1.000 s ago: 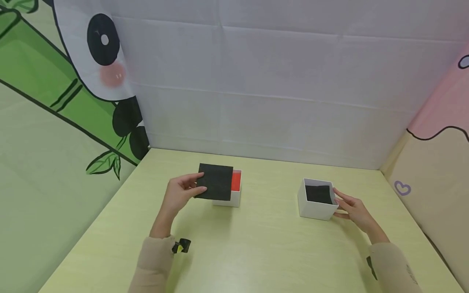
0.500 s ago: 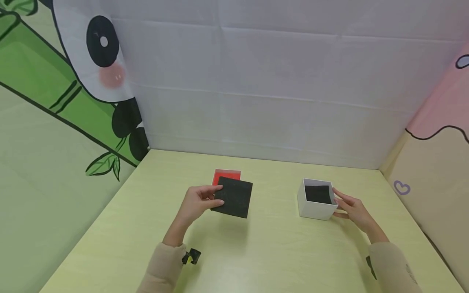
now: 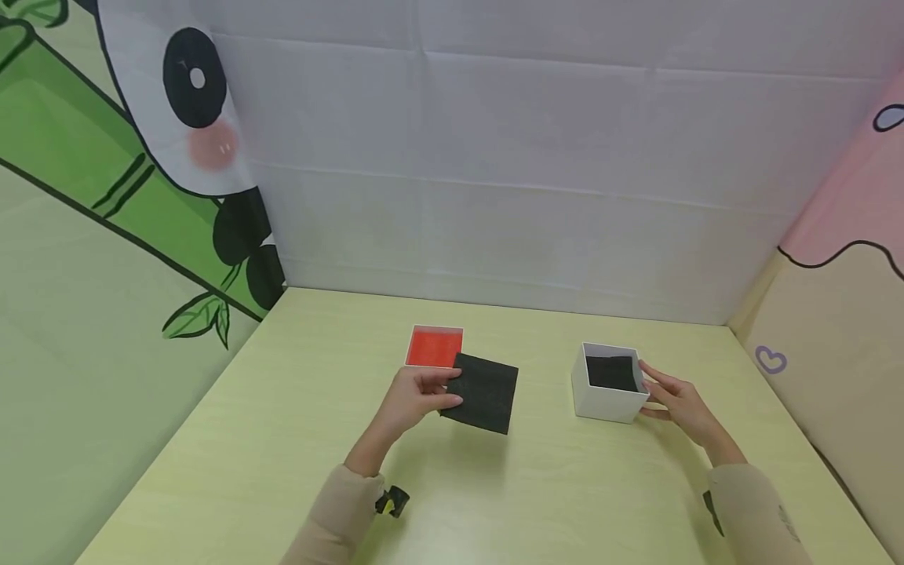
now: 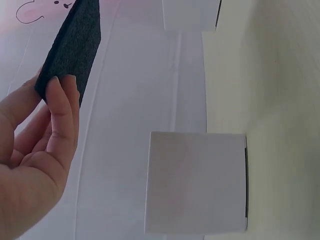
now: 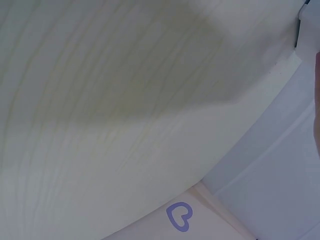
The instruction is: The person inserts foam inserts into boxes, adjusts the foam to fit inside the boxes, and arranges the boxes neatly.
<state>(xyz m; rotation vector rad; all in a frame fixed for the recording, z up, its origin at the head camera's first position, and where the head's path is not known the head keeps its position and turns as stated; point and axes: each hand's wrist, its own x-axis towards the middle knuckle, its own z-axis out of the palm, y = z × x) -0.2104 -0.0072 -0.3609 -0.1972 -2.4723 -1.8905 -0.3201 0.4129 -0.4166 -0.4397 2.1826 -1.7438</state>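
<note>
My left hand (image 3: 410, 404) pinches a thin black square pad (image 3: 483, 394) by its left edge, thumb below and fingers above. The left wrist view shows the pad's (image 4: 75, 45) felt-like surface, held clear of the table. Behind it sits an open white box with a red inside (image 3: 434, 347); the hand and pad cover its front. My right hand (image 3: 681, 404) holds the right side of a second open white box (image 3: 609, 403), in which a black piece (image 3: 611, 373) shows. In the right wrist view that hand is mostly out of frame.
Both boxes stand on a pale yellow wood-grain table (image 3: 551, 486). A white creased cloth (image 3: 530, 196) hangs along the back edge. Printed cloth panels flank the table, green with a panda at left (image 3: 92, 259), pink and cream at right (image 3: 847, 329).
My left hand has carried the black pad rightward and nearer to me, away from the red-lined box, whose inside is now exposed. My right hand and its box stay in place.
</note>
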